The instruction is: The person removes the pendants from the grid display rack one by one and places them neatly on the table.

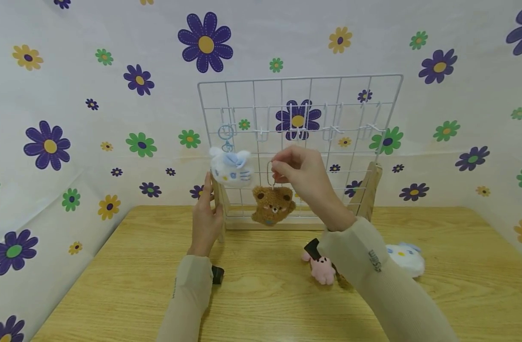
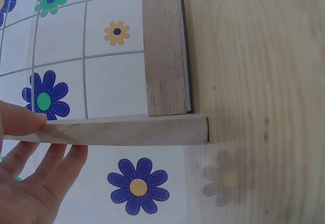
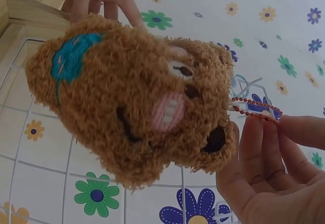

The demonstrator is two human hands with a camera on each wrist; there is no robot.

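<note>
My right hand (image 1: 301, 173) pinches the bead chain (image 3: 256, 107) of a brown plush bear keychain (image 1: 273, 205), which dangles in front of the white wire grid rack (image 1: 325, 164). The bear, with a teal patch on its belly, fills much of the right wrist view. My left hand (image 1: 205, 223) grips the rack's left wooden upright (image 2: 127, 130), thumb on one side and fingers on the other. Just above that hand, a white plush cat-head keychain (image 1: 231, 168) with a blue bow hangs by its ring from the grid's left end.
Several white hooks (image 1: 299, 133) line the grid, right of the cat head. On the wooden table (image 1: 261, 304) lie a pink plush (image 1: 323, 270) and another white plush head (image 1: 406, 259), both partly behind my right arm. A flowered cloth (image 1: 94, 28) covers the wall.
</note>
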